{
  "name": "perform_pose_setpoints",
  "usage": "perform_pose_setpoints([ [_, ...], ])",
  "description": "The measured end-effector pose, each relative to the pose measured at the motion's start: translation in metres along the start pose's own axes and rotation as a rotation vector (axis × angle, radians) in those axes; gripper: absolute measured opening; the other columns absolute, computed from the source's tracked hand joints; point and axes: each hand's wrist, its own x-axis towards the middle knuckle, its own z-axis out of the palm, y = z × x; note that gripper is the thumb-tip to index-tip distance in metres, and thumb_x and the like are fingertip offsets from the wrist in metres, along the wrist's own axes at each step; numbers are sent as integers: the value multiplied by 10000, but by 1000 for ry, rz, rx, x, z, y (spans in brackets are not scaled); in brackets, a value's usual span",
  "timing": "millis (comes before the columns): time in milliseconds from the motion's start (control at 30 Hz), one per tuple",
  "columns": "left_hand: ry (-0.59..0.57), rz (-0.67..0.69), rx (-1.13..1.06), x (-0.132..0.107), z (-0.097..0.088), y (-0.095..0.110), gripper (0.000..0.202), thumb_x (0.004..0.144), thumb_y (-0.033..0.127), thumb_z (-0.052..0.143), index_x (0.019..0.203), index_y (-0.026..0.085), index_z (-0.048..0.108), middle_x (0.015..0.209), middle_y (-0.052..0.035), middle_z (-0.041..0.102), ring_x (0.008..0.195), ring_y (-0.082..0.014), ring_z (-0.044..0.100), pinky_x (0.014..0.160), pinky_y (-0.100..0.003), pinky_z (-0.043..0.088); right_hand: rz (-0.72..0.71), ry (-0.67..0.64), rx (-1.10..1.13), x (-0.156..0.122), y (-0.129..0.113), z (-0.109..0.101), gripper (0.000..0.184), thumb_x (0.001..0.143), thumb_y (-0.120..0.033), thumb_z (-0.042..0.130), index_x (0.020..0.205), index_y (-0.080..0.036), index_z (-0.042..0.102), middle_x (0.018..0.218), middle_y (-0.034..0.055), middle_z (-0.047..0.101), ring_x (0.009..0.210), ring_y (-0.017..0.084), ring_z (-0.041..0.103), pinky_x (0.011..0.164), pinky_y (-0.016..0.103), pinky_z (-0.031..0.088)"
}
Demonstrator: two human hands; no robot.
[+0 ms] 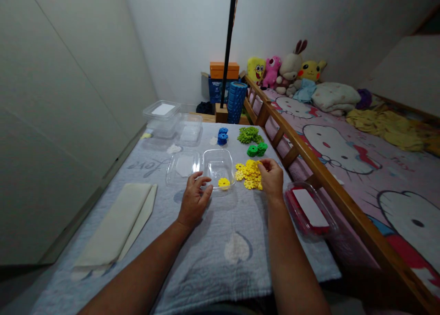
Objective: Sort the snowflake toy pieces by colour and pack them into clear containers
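A clear plastic box [208,170] stands uncovered in the middle of the table, with a yellow flower-shaped plastic disc [223,183] inside near its front wall. My left hand [195,198] rests at the box's front left corner, fingers apart and holding nothing. To the right of the box lies a loose pile of yellow flower-shaped discs [250,173]. Over the right side of that pile, my right hand [272,178] pinches a yellow disc between thumb and fingertips; the hand partly hides it. A clear lid [184,168] with a white label lies left of the box.
Behind stand blue discs [222,136], light green discs [249,134] and green discs [257,149]. Stacked clear containers [163,120] are at the back left. A labelled box of red pieces [309,209] sits right, by the wooden bed rail [299,145]. Folded cloth [115,223] lies left.
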Motion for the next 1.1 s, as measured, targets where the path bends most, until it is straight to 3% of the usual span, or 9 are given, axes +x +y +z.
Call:
perform_pose_setpoints([
  [133, -22, -16, 1, -1, 1, -2, 247, 928, 401, 590, 1063, 211, 671, 1360, -115, 499, 948, -180, 656, 790, -351, 595, -82, -265, 77, -13, -38, 18, 134, 788, -321, 647, 859, -207, 652, 805, 4, 687, 743, 173, 619, 713, 295, 486],
  [233, -45, -9, 31, -2, 2, -3, 301, 878, 393, 668, 1125, 222, 656, 1381, -116, 488, 975, -193, 651, 790, -353, 590, -201, -414, -128, -27, -56, 34, 51, 818, -220, 624, 824, -227, 675, 810, -3, 704, 819, 187, 607, 807, 329, 456],
  [367, -54, 7, 56, -3, 3, -4, 321, 854, 374, 701, 1139, 233, 655, 1391, -116, 477, 1021, -211, 648, 792, -354, 594, -328, -489, -409, -38, -58, 46, 142, 847, -150, 616, 832, -243, 721, 900, 22, 721, 961, 227, 573, 926, 392, 396],
  [433, -52, 4, 56, -3, 3, -4, 291, 867, 375, 687, 1121, 234, 663, 1391, -117, 473, 1037, -217, 647, 787, -354, 597, -361, -451, -455, -36, -51, 44, 160, 859, -154, 605, 873, -236, 742, 981, 53, 700, 1004, 239, 561, 944, 398, 397],
  [567, -60, 0, 68, -3, 3, -5, 254, 873, 372, 680, 1085, 232, 677, 1382, -118, 478, 1142, -258, 624, 799, -361, 599, -365, -232, -479, -20, -27, 21, 252, 877, -153, 530, 1001, -196, 745, 1103, 106, 648, 1084, 256, 547, 1004, 399, 399],
  [767, -33, 22, 78, -2, 3, -6, 226, 868, 357, 679, 1054, 227, 678, 1363, -120, 492, 1210, -280, 593, 805, -362, 601, -151, 35, -780, -8, 24, -16, 521, 844, -32, 379, 1311, -102, 600, 1274, 209, 577, 1222, 318, 504, 1067, 442, 343],
  [967, -6, 47, 78, -1, 1, -8, 231, 864, 368, 679, 1041, 221, 677, 1338, -116, 501, 1196, -271, 596, 808, -354, 598, 101, -48, -955, -15, 45, -20, 609, 862, -60, 438, 1471, -46, 438, 1253, 267, 566, 1197, 360, 533, 1026, 440, 362],
  [1100, 0, 57, 80, -1, 1, -8, 227, 859, 360, 679, 1036, 219, 676, 1328, -113, 506, 1169, -263, 609, 799, -350, 598, 135, -66, -956, -16, 44, -21, 562, 908, -69, 381, 1468, -51, 437, 1168, 244, 599, 1104, 327, 583, 963, 409, 402],
])
